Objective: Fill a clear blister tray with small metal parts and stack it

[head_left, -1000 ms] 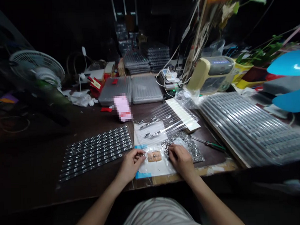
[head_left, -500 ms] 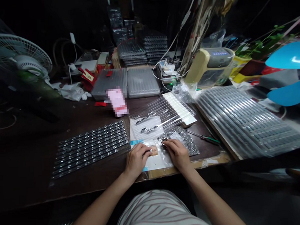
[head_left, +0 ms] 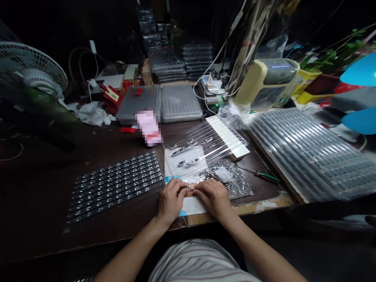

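Note:
My left hand [head_left: 170,198] and my right hand [head_left: 212,196] meet fingertip to fingertip over a small tan block [head_left: 191,186] on a white sheet [head_left: 192,205] at the table's near edge. Both hands are closed in a pinch around small metal parts on the block; what exactly each holds is too small to name. A clear bag of small metal parts [head_left: 231,180] lies just right of my right hand. A clear ribbed tray [head_left: 203,148] holding a few metal pieces lies just beyond the hands.
A dark tray of metal parts [head_left: 115,186] lies to the left. A large ribbed tray [head_left: 311,153] fills the right side. A green-handled screwdriver [head_left: 263,176] lies between them. A fan [head_left: 28,74], grey boxes [head_left: 160,103] and a beige machine [head_left: 266,84] stand behind.
My right hand has come left from the bag of parts to the tan block, where it now meets my left hand. The view has tilted slightly.

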### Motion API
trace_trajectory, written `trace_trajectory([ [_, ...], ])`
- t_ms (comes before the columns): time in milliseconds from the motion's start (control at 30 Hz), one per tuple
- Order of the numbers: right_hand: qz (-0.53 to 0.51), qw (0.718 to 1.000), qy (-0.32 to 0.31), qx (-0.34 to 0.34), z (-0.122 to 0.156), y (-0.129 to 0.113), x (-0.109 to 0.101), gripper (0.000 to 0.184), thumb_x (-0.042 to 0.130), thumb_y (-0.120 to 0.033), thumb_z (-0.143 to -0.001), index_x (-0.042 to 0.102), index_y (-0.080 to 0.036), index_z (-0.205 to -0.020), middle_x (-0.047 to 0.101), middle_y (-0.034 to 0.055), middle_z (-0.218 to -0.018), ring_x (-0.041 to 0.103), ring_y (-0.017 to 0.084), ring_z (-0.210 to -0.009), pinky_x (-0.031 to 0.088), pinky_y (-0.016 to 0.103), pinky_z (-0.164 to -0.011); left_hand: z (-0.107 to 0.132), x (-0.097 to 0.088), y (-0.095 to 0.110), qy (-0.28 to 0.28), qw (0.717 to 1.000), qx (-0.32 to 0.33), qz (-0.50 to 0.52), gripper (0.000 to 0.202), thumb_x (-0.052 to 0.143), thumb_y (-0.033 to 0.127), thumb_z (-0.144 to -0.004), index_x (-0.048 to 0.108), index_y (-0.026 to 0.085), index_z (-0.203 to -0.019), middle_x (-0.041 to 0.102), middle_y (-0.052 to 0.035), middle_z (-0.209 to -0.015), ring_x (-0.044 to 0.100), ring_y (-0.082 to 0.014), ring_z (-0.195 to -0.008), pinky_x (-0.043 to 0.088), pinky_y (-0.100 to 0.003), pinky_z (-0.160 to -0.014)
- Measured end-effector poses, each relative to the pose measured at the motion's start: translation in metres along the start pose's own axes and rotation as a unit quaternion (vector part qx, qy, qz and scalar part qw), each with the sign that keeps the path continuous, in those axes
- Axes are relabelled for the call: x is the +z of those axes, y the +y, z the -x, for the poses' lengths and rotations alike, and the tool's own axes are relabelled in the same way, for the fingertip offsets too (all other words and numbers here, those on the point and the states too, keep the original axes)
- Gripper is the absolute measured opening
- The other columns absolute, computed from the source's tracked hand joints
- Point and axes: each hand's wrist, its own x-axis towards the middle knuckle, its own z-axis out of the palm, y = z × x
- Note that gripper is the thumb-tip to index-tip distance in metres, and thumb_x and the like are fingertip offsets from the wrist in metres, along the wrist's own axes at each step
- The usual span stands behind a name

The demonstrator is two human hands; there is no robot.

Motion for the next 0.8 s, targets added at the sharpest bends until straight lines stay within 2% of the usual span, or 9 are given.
trace_trajectory([
  [100, 0.041, 0.999, -0.016, 0.009, -0.004, -0.008, 0.007, 0.011, 0.061, -0.032, -0.086, 0.069, -0.024, -0.083, 0.069, 0.0014, -0.086, 0.056, 0.015, -0.080, 0.036, 0.030, -0.072, -0.001, -0.002, -0.004, 0.051, 0.997, -0.029, 0.040, 0.011, 0.056, 0.023, -0.086, 0.066, 0.019, -0.088, 0.063, -0.0043, -0.086, 0.060, -0.0156, -0.082, 0.049, -0.026, -0.072],
  [333, 0.078, 0.996, -0.038, -0.015, -0.007, -0.012, 0.013, 0.013, 0.059, -0.030, -0.088, 0.071, -0.029, -0.092, 0.066, 0.0021, -0.091, 0.052, 0.016, -0.082, 0.032, 0.030, -0.070, -0.001, -0.002, -0.007, 0.042, 0.997, -0.032, 0.059, 0.012, 0.057, 0.022, -0.085, 0.068, 0.019, -0.089, 0.063, -0.0046, -0.087, 0.061, -0.0156, -0.083, 0.049, -0.024, -0.068],
  [500, 0.155, 0.987, -0.046, -0.019, -0.001, -0.001, -0.005, 0.023, 0.057, -0.028, -0.088, 0.065, -0.028, -0.110, 0.064, 0.0049, -0.107, 0.051, 0.020, -0.092, 0.034, 0.032, -0.074, 0.000, -0.002, -0.006, 0.039, 0.997, -0.038, 0.062, 0.012, 0.058, 0.024, -0.085, 0.068, 0.019, -0.088, 0.064, -0.0047, -0.087, 0.061, -0.0157, -0.081, 0.050, -0.025, -0.068],
  [633, 0.173, 0.984, -0.039, -0.004, 0.007, 0.016, -0.023, 0.021, 0.053, -0.026, -0.091, 0.066, -0.024, -0.107, 0.065, 0.0055, -0.104, 0.052, 0.019, -0.089, 0.036, 0.032, -0.073, -0.005, -0.006, -0.002, 0.029, 0.994, -0.063, 0.080, 0.012, 0.058, 0.023, -0.083, 0.069, 0.018, -0.085, 0.065, -0.0049, -0.086, 0.062, -0.0154, -0.079, 0.049, -0.024, -0.063],
  [700, 0.159, 0.987, -0.036, -0.014, 0.006, 0.018, -0.023, 0.019, 0.053, -0.026, -0.091, 0.067, -0.024, -0.104, 0.065, 0.0052, -0.100, 0.053, 0.018, -0.087, 0.036, 0.031, -0.073, -0.011, -0.010, 0.000, 0.028, 0.992, -0.078, 0.094, 0.012, 0.058, 0.023, -0.083, 0.069, 0.017, -0.085, 0.065, -0.0050, -0.086, 0.062, -0.0151, -0.079, 0.049, -0.023, -0.061],
  [800, 0.161, 0.985, -0.046, -0.039, -0.006, 0.013, -0.013, 0.017, 0.054, -0.025, -0.091, 0.066, -0.024, -0.102, 0.066, 0.0044, -0.098, 0.053, 0.017, -0.086, 0.035, 0.031, -0.072, -0.018, -0.015, 0.001, 0.049, 0.990, -0.086, 0.101, 0.013, 0.058, 0.024, -0.082, 0.068, 0.017, -0.085, 0.065, -0.0050, -0.088, 0.062, -0.0151, -0.081, 0.048, -0.022, -0.061],
])
